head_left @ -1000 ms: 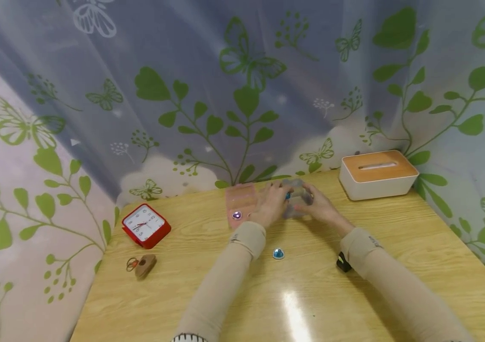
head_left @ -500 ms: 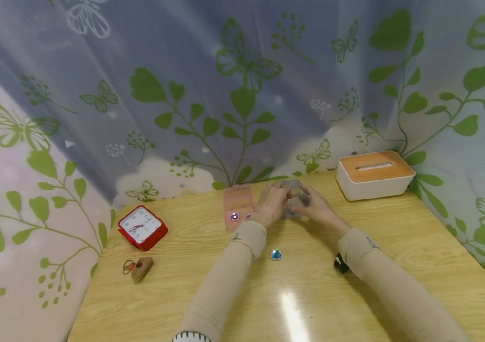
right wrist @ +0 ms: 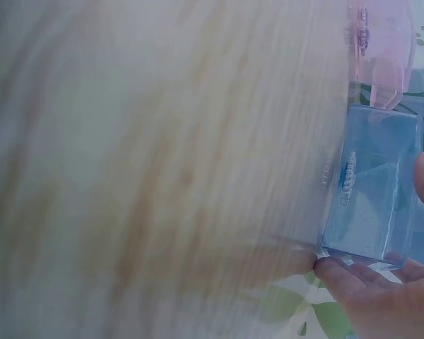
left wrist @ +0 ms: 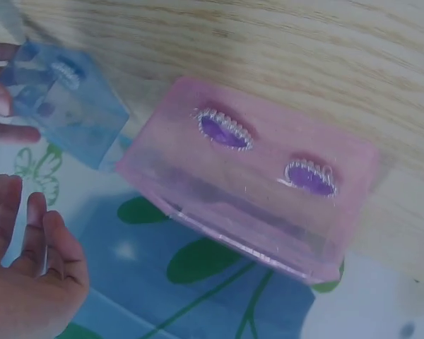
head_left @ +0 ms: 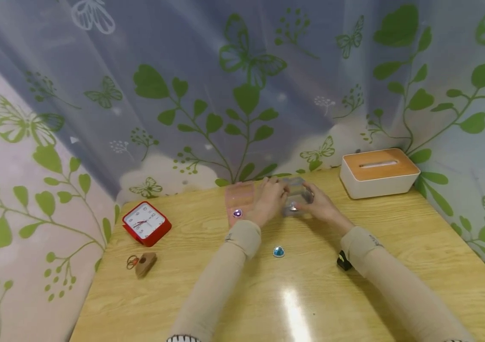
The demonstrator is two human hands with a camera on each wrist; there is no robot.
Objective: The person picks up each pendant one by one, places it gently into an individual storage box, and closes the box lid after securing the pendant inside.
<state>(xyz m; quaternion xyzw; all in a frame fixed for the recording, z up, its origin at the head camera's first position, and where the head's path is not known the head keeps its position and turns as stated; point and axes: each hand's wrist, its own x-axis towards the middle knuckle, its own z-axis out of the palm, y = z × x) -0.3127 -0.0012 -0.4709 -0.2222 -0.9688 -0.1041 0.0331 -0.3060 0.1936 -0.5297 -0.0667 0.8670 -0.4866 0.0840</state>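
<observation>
Just right of centre in the head view, the right hand (head_left: 323,205) grips a blue box (right wrist: 378,212) on the counter (head_left: 199,266). The left hand (head_left: 270,202) is beside it, fingers loosely bent, holding nothing. Further left lies a pink box (left wrist: 268,205) with two purple gems (left wrist: 225,133); a blue gem (head_left: 278,251) sits lower.
</observation>
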